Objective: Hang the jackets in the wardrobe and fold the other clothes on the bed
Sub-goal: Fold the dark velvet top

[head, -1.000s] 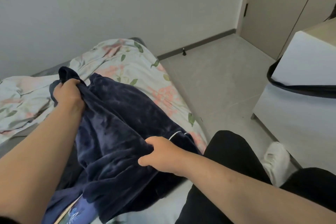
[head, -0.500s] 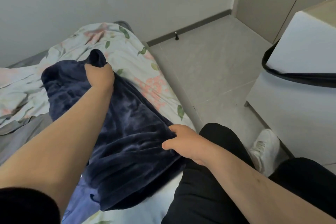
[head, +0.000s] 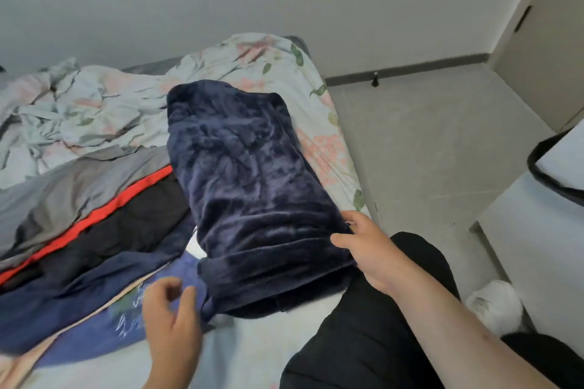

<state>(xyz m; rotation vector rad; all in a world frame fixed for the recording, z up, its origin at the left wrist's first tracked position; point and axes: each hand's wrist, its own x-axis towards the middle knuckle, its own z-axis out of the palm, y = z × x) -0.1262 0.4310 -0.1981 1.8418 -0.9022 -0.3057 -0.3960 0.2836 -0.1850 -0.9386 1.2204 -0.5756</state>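
Observation:
A navy velvet garment (head: pixel 249 186) lies folded lengthwise on the floral bed sheet (head: pixel 221 63). My right hand (head: pixel 368 246) pinches its near right corner at the bed's edge. My left hand (head: pixel 172 316) hovers blurred over a blue printed garment (head: pixel 126 325), fingers loosely spread, holding nothing. To the left lies a pile with a grey, red-striped and black jacket (head: pixel 94 208) and a dark blue piece (head: pixel 63 300).
My black-trousered legs (head: pixel 363 341) press against the bed edge. A white cabinet (head: pixel 543 246) with a black strap stands at the right, a door (head: pixel 546 41) beyond it. Grey floor (head: pixel 426 142) lies between bed and cabinet. A white shoe (head: pixel 496 303) shows below.
My left hand let go of the navy garment's far end and drew back toward me. The garment now lies flat and folded on the bed. My right hand still holds its near corner.

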